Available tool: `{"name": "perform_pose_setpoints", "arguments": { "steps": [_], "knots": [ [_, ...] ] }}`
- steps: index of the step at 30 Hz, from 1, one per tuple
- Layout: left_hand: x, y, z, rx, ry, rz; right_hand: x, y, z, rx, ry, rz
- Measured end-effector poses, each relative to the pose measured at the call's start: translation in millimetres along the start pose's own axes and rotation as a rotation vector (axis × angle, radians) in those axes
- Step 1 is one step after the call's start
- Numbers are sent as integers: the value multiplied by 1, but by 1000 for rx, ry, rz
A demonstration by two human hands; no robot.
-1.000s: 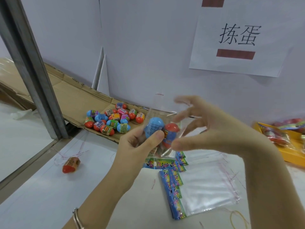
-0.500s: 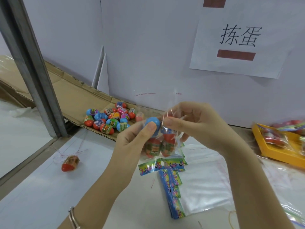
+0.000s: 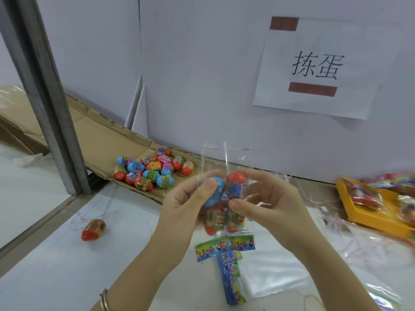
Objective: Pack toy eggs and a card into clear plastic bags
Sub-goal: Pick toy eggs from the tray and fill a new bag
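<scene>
**Four eggs in, mouth not yet sealed**

We work at a white desk [image 3: 56, 265] set against a white wall [image 3: 202, 86]. A cardboard flap [image 3: 101, 140] at the foot of the wall carries a pile of loose eggs [image 3: 152, 171]. At the far right a yellow tray [image 3: 368, 221] holds what look like finished packs, too blurred to count. A stack of empty bags [image 3: 276, 277] lies flat on the desk below our wrists, with a row of cards [image 3: 224, 246] along its left edge.

Our left hand [image 3: 186, 205] and right hand [image 3: 267, 198] hold the clear bag [image 3: 213, 158] up above the desk, over the cards. The left fingers curl round the bag at the blue egg [image 3: 216, 189], with the thumb pressed on it. The right hand pinches the red-topped egg [image 3: 237, 185] through the film, between thumb and fingers.

The bag stands upright: its long axis is vertical, its open mouth points up and its bottom hangs toward the cards. Two lower eggs [image 3: 215, 221] sit side by side at the bottom, red ends down. The red-topped egg stands above them with its red end up, and the blue one leans left.

We judge the eggs for this bag to be loaded. We cannot see a card inside it, so the card and the sealing seem left to do, and then more bags from the pile. A stray egg [image 3: 93, 230] lies on its side, well to the left.
</scene>
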State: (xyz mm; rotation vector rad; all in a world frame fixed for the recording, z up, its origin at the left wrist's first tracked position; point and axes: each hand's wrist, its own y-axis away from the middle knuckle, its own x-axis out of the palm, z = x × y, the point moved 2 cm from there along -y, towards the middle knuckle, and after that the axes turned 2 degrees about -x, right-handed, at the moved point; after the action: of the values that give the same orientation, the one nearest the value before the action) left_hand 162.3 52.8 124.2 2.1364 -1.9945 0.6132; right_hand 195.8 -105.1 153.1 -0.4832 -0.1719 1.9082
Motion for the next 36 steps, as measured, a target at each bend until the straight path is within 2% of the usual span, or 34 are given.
{"name": "perform_pose_setpoints", "arguments": {
  "steps": [5,11,15,22,25,27,28,30,31,33,36],
  "knots": [
    [23,-1,-8,47,-60,-30,-10,3,13,-2,-43,-68],
    [59,-13,-24,181,-149,25,-26,3,32,-68,-252,-306],
    [78,-20,-28,275,-147,44,-41,5,41,-93,-314,-340],
    [89,-28,-32,238,-6,105,-56,5,47,-115,-273,-363],
    [88,-30,-29,261,-26,64,-56,4,43,-110,-186,-382],
    [87,-31,-26,295,-67,24,-55,2,41,-139,-69,-479],
    [87,-30,-26,316,-97,7,-56,2,42,-201,66,-570],
    [88,-29,-25,365,-190,-9,-57,4,48,-439,418,-712],
    [89,-28,-25,393,-244,-6,-56,6,51,-561,553,-727],
    [92,-25,-25,448,-323,21,-55,8,52,-693,724,-704],
    [97,-19,-24,494,-420,55,-56,7,51,-692,840,-673]
  ]
}}
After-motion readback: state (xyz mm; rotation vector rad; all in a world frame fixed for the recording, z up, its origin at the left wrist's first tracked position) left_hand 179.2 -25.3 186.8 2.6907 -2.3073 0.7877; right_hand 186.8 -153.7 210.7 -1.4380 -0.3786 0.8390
